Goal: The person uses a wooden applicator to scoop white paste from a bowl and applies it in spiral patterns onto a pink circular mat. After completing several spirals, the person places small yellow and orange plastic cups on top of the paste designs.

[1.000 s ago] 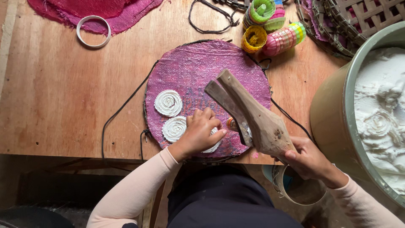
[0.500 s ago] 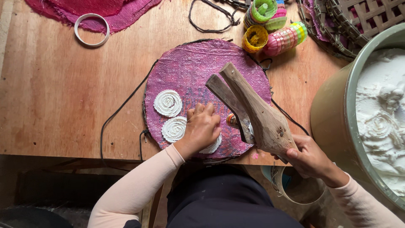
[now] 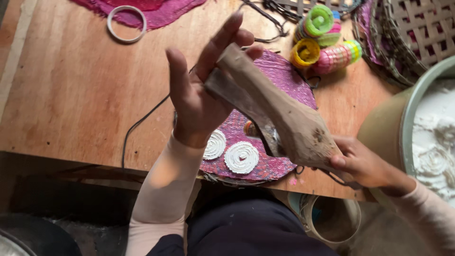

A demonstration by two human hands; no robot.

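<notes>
**Two hands on a forked wooden press above a woven mat**

Right hand (image 3: 362, 163) wraps the thick near end of a forked wooden press (image 3: 279, 114), fingers curled shut around it at the near right edge of the worktop (image 3: 71, 95). Left hand (image 3: 201, 90) is raised with fingers spread, palm and fingertips laid flat against the far, thinner prong without closing on it. So the tool runs diagonally between the two grips, butt low at the right, prongs high toward the far left, lifted clear of the mat.

The press looks like rough, solid carved wood: stiff, probably fairly heavy, not slippery. The thick butt seems the safest place to hold, with the prong steadied from the side.

Beneath it lies a round purple woven mat (image 3: 284, 76). Two white coiled spirals (image 3: 241, 157) sit on its near edge, soft-looking and likely easily crushed. A large tub of white dough (image 3: 433, 142) stands at the right. Coloured woven rings (image 3: 327, 42) lie farther off.
</notes>
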